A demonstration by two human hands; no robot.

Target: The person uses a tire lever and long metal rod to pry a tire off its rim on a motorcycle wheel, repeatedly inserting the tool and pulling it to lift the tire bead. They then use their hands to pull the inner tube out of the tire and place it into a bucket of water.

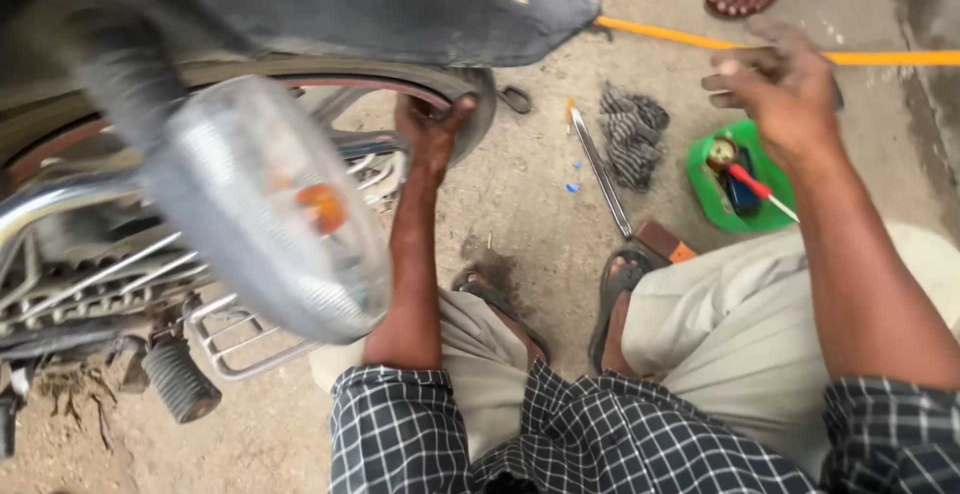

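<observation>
left hand gripping black rubber motorcycle tyre at rim under mudguard | right hand raised, blurred, grip cannot tell | risk: fingers pinched if wheel turns

I see a black tyre with a thin red line along its rim. The mudguard above it is dark grey. The turn light is clear with an orange bulb inside. My sleeves are dark blue with white checks, and my trousers are pale beige. On the sandy brown floor lie a grey checked rag, a bright green lid, and an orange hose.
</observation>
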